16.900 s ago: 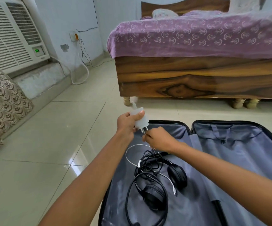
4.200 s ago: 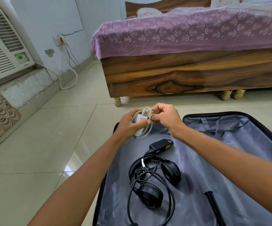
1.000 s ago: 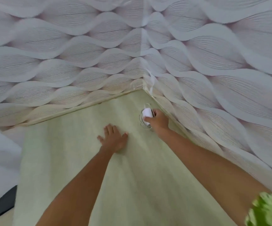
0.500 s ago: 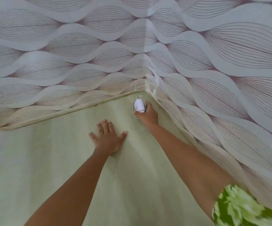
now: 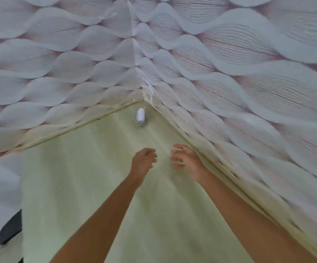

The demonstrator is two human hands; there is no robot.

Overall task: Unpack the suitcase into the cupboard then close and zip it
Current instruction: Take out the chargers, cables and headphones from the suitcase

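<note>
**Charger put down in the cupboard corner**

Now that the right hand [image 5: 187, 160] has let go, the small white charger with its wound cable [image 5: 140, 116] sits alone on the pale green cupboard shelf [image 5: 77, 177], right in the back corner. Half a second ago that hand was holding it there. Both hands are pulled back and hold nothing. The left hand [image 5: 144, 160] looks loosely curled, the right one spread. So this item looks unpacked. The suitcase is out of sight. A dark shape [image 5: 11, 227] at the left edge is too cut off to name.

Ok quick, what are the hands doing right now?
Left hand: open, loosely curled, holding nothing.
Right hand: open, fingers spread, holding nothing.
</note>
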